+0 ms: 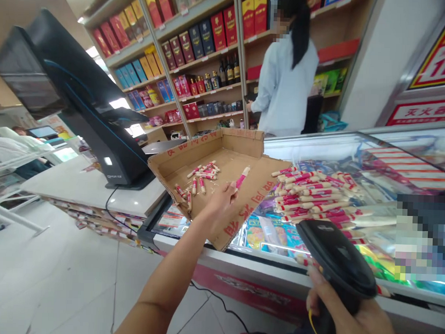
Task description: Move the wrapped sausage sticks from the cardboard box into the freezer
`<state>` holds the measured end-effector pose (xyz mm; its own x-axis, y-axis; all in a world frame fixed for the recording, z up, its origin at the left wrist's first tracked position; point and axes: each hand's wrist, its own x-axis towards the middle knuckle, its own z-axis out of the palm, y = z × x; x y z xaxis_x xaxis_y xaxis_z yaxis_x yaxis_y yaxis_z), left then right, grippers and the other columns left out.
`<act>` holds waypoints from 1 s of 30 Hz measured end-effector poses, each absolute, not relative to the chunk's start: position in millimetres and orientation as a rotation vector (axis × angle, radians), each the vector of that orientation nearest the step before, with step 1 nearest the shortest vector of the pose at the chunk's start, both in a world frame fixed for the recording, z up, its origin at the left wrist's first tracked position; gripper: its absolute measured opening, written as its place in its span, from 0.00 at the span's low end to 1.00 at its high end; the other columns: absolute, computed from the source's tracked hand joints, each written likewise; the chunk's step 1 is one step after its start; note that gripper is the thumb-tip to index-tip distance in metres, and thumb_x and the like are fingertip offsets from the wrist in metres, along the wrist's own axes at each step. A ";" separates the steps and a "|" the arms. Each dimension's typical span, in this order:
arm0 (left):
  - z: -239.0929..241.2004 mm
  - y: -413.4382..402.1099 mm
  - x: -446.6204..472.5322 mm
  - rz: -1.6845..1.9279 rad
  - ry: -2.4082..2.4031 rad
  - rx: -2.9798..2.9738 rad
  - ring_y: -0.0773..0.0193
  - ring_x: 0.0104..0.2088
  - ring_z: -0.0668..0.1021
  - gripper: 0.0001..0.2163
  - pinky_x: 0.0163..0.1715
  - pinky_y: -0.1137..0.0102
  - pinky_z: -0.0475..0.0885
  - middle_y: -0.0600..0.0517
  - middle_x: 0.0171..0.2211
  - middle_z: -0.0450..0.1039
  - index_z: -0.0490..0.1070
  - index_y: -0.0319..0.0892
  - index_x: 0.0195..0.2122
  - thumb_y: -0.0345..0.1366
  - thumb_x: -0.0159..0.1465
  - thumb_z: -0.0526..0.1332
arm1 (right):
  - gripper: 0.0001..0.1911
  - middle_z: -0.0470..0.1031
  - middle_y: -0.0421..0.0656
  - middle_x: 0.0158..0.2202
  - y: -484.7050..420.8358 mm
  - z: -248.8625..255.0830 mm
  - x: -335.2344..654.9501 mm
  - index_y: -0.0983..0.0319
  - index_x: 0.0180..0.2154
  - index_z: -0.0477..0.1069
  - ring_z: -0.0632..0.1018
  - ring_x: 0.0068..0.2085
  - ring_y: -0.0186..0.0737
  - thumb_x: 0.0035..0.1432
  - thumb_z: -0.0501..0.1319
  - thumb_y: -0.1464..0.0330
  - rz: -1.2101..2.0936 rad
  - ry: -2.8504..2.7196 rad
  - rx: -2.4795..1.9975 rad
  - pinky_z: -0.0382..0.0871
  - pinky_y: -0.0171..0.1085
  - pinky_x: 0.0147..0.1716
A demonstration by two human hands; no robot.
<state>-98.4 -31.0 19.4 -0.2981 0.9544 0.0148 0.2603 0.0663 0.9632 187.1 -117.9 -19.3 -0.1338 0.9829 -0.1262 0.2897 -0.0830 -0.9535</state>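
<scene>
Our left hand [226,196] pinches one pink-and-cream cylindrical stick [242,178], jutting beyond it over one brown cardboard tray [230,157]; our right hand [363,324] grips one black plastic scanner [336,256] near similar piled sticks [314,193] we cannot count.

Bright, fairly even light filled the shop, with white patches glaring behind the monitor [82,99]. Pale reflections veiled the glass tabletop [318,149]. Wide-angle distortion tilted the shelves [202,32]; the far left looked soft, and coarse pixel blocks masked two areas.
</scene>
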 end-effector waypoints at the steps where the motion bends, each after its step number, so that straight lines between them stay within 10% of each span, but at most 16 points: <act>1: 25.0 -27.0 -89.0 1.256 1.490 1.162 0.73 0.19 0.59 0.15 0.20 0.76 0.55 0.58 0.21 0.57 0.60 0.40 0.26 0.40 0.69 0.50 | 0.29 0.75 0.43 0.18 -119.9 -15.5 184.9 0.59 0.15 0.70 0.75 0.22 0.40 0.49 0.61 0.42 1.237 -1.442 -1.409 0.71 0.34 0.23; 15: 34.5 2.7 -27.3 0.903 0.856 1.091 0.75 0.18 0.50 0.17 0.17 0.79 0.46 0.61 0.21 0.44 0.52 0.43 0.27 0.43 0.64 0.59 | 0.26 0.67 0.38 0.14 -129.4 5.4 176.8 0.58 0.14 0.63 0.70 0.19 0.35 0.53 0.63 0.49 1.149 -1.198 -1.429 0.66 0.31 0.20; 30: 37.3 -3.1 -43.2 0.710 1.011 1.728 0.72 0.20 0.53 0.16 0.19 0.73 0.51 0.59 0.21 0.50 0.54 0.43 0.26 0.44 0.70 0.46 | 0.23 0.75 0.42 0.20 -132.1 -7.4 155.0 0.62 0.31 0.77 0.77 0.25 0.44 0.52 0.62 0.47 1.129 -1.220 -1.510 0.70 0.37 0.26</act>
